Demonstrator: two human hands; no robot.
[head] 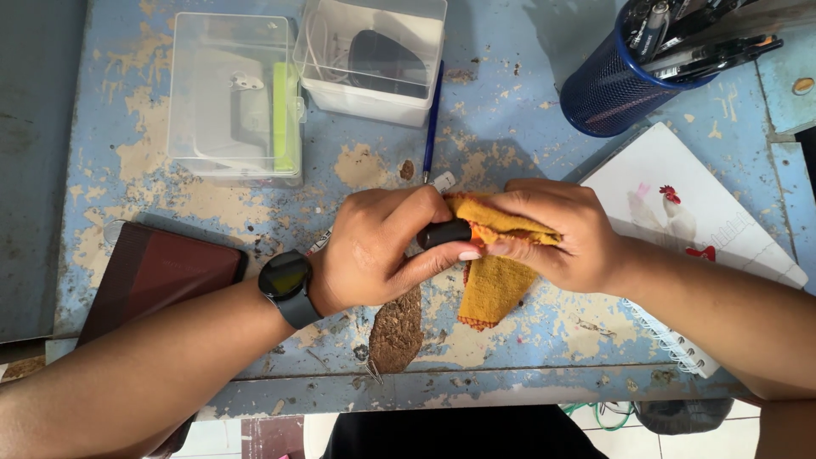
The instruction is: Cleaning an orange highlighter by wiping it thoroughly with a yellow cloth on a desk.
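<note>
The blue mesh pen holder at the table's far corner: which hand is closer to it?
Right. The right hand, gripping the yellow cloth, lies just below the blue mesh pen holder. The left hand, holding a small black object, sits farther off.

Two clear boxes [234,102], pen cup [616,85], notebook [697,212].

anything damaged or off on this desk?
Yes: the table has blue paint peeling off in large patches, bare surface showing, worst near the front edge. The pen cup lies tipped. Both hands grip a black object and yellow cloth.
</note>
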